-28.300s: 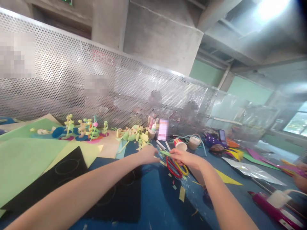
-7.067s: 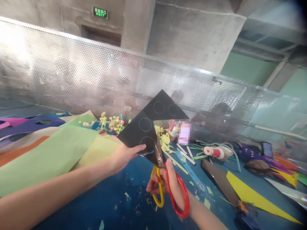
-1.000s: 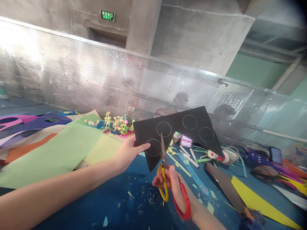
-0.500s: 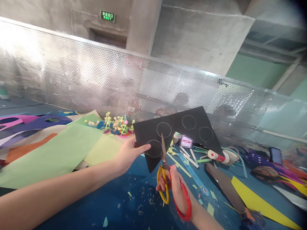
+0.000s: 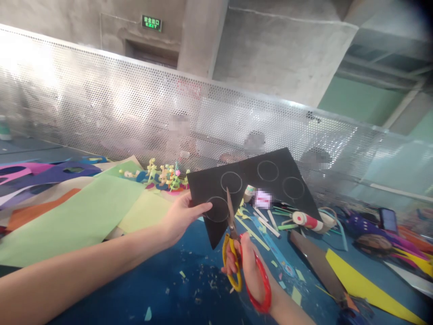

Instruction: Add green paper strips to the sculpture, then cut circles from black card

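A black sheet (image 5: 250, 174) with several pale circle outlines is held up above the blue table. My left hand (image 5: 184, 214) pinches its left edge, thumb on the front near the lower left circle. In my right hand (image 5: 245, 266) are scissors (image 5: 231, 225) with one red and one yellow handle. Their blades lie at the sheet between its left part and its right part, tips near the upper left circle. A cut parts the lower portion of the sheet, and the two parts still join near the top.
Green sheets (image 5: 77, 216) and coloured foam pieces cover the left. Small figures (image 5: 165, 176) stand behind my left hand. A red and white bottle (image 5: 306, 221), white sticks (image 5: 267, 221), a yellow sheet (image 5: 368, 284) and a phone (image 5: 389, 220) lie right. A perforated metal barrier (image 5: 135, 108) runs behind, people beyond.
The right part of the black sheet has swung slightly outward to the right. The scissors' handles and my right hand have shifted a little right and down.
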The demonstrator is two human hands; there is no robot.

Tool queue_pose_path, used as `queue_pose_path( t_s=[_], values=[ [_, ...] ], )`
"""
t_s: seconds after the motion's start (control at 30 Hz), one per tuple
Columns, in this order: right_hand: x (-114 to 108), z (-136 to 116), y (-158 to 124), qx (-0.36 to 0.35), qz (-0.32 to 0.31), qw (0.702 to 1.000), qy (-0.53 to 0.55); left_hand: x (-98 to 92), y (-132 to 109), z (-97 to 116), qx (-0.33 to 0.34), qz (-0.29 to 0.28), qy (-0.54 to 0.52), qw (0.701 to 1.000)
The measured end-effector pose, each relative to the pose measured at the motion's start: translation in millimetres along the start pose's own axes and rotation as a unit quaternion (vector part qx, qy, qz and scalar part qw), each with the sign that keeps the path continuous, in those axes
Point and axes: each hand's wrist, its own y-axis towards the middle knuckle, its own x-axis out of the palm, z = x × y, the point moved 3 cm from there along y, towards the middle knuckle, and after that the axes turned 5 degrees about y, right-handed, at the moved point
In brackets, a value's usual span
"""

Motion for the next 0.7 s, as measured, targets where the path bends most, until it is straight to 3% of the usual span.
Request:
queue_pose_path(
  t_s=[0.13, 0.43, 0.7],
  values=[
    [-2.9, 1.5, 0.7, -0.007, -0.011, 1.0, -0.025, -0.2, 1.2, 1.7, 0.001, -0.005, 0.001, 1.0],
    [-6.0, -1.4, 2.2, -0.016, 0.027, 0.997, -0.067, -5.7, 4.4, 7.5, -0.006, -0.008, 0.027, 1.0],
    [-11.1, 2.6, 6.4, -0.009, -0.007, 0.994, -0.109, -9.1, 7.9, 8.2, -0.019, -0.006, 0.019, 1.0]
  ],
)
